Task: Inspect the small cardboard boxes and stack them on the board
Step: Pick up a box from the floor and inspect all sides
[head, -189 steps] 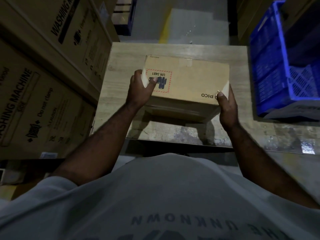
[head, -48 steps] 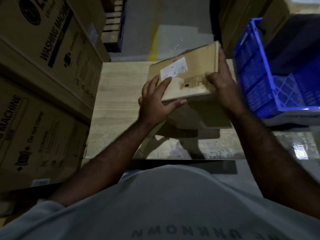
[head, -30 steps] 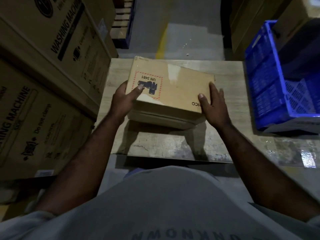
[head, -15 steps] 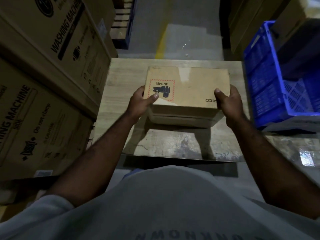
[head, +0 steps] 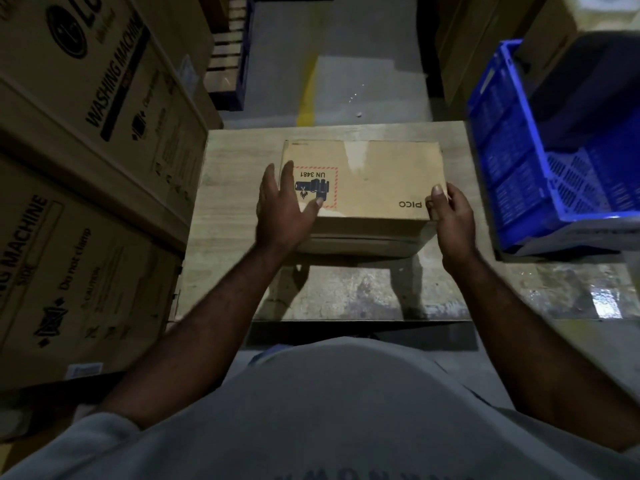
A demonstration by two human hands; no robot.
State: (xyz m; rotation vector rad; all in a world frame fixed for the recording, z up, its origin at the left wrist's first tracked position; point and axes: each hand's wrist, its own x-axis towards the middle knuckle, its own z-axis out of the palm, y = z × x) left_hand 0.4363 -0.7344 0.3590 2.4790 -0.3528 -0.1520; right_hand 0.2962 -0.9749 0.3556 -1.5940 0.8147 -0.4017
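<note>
Cartons (head: 104, 140) printed WASHING MACHINE stand stacked at the left. Beside them lies the pale board (head: 228, 209), and over its middle is the small cardboard box (head: 377, 174) (UN 3481 label (head: 322, 180) up); whether it rests there I cannot tell. The left hand (head: 282, 213) lies flat against the box's left edge, fingers straight, thumb on the label. The right hand (head: 452, 220) grips the near right corner, thumb on top. A blue crate (head: 512, 161) stands farthest right.

Dim warehouse aisle. Stacked washing-machine cartons (head: 104, 140) at left, blue plastic crate (head: 512, 161) at right. Grey concrete floor (head: 377, 81), yellow line (head: 308, 95) running away. Pallet (head: 227, 60) far left. Glare patch (head: 606, 303) lower right.
</note>
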